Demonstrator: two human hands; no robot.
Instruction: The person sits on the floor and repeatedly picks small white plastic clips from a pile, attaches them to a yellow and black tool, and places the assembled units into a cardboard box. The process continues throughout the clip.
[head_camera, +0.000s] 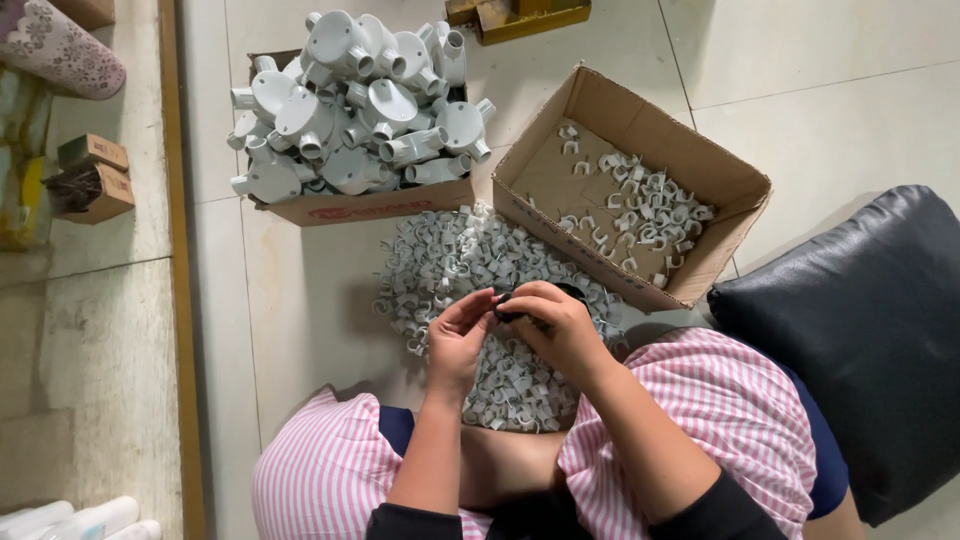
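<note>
My left hand (458, 335) and my right hand (555, 322) meet above a heap of small grey plastic cable clips (450, 265) on the tiled floor. Between the fingertips of both hands sits a small dark object (507, 303); what it is cannot be told. My right hand curls over it, and my left fingers pinch at it from the left. My knees in pink striped cloth (720, 400) frame the heap on both sides.
An open cardboard box (640, 115) at the right holds several grey clips. Behind the heap a second box (375, 205) is piled with white round conduit junction fittings (360, 100). A black cushion (870, 330) lies at my right. Small brown boxes (95, 175) sit at the far left.
</note>
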